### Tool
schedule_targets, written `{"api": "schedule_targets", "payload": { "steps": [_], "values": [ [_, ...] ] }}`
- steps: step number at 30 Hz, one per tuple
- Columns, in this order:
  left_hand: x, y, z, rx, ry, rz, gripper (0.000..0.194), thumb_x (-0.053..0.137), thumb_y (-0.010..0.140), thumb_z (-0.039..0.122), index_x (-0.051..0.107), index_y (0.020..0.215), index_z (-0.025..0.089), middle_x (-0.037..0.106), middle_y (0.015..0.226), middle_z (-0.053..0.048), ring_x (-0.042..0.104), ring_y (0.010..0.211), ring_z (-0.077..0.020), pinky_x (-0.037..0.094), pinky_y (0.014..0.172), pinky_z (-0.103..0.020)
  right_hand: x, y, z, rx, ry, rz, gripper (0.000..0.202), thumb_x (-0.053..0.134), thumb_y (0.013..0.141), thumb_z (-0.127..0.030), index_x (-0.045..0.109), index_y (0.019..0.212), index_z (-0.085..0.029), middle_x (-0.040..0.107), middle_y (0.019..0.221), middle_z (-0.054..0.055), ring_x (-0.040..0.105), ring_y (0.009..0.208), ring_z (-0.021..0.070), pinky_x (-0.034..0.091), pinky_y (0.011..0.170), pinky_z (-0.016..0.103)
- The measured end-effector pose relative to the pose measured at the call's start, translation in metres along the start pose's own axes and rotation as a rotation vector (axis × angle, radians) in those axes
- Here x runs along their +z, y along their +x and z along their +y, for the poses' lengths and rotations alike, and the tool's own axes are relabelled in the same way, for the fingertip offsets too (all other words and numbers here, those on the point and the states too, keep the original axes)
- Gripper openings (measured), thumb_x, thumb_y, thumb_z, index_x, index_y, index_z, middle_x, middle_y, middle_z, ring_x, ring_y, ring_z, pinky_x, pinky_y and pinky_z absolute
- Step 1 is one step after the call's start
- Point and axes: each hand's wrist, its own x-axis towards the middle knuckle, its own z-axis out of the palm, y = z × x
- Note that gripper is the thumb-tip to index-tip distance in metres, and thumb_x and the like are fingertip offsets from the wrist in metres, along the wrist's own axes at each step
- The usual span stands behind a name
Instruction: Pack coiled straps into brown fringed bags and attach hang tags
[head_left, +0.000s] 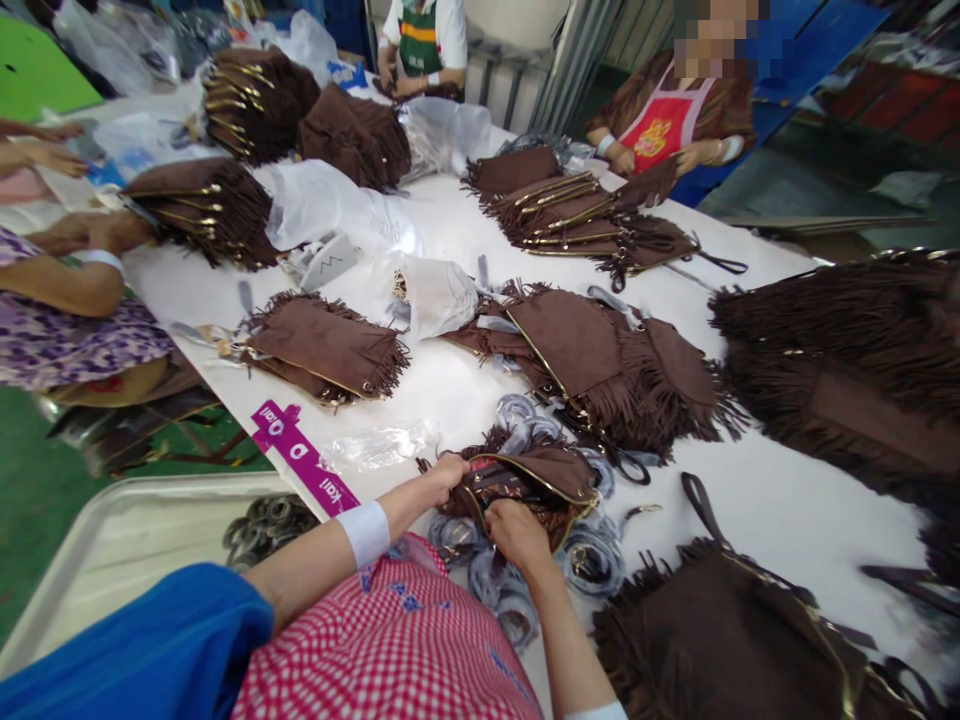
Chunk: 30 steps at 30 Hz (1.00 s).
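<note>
Bag point(559, 468) open, lining point(553, 514) showing; left fingers point(458, 466) grip it, right fingers point(498, 511) curled, hold unclear; tub point(180, 484) holds coils point(262, 525).

Tabletop point(787, 520) bright, shadows soft; glare on plastic bag point(322, 205). Frame edges stretched; right-edge fringed bags point(877, 410) dim, seemingly blurred.

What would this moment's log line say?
left hand: holding open brown bag by one end | right hand: at bag's mouth | beside: wrapped coils
</note>
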Motion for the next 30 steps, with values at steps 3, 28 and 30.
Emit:
{"api": "schedule_targets", "payload": {
  "steps": [3,28,30],
  "values": [
    [0.000,-0.001,-0.003,0.115,0.069,0.048,0.010,0.049,0.079,0.011,0.051,0.070,0.015,0.049,0.054,0.002,0.050,0.048,-0.0128,0.046,0.053,-0.026,-0.003,0.002,-0.012,0.004,-0.076,-0.002,0.029,0.043,0.089,-0.023,0.071,0.085,-0.015,0.071,0.094,0.019,0.065,0.091,0.0278,0.039,0.071,0.032],
    [-0.031,-0.009,-0.013,0.507,0.325,0.105,0.009,0.052,0.080,0.009,0.050,0.078,0.017,0.051,0.072,0.003,0.051,0.077,-0.0142,0.042,0.072,-0.024,0.012,0.011,0.009,-0.073,0.074,-0.147,0.033,0.038,0.091,-0.022,0.070,0.083,-0.016,0.072,0.077,0.005,0.063,0.068,0.0138,0.037,0.060,0.021],
    [-0.028,-0.010,-0.014,0.439,0.255,0.067,0.009,0.051,0.080,0.008,0.052,0.081,0.017,0.052,0.071,0.003,0.052,0.073,-0.0133,0.043,0.068,-0.023,0.010,0.009,0.008,-0.056,0.047,-0.138,0.030,0.043,0.090,-0.022,0.070,0.079,-0.016,0.071,0.075,0.006,0.062,0.068,0.0149,0.036,0.061,0.022]
  ]
}}
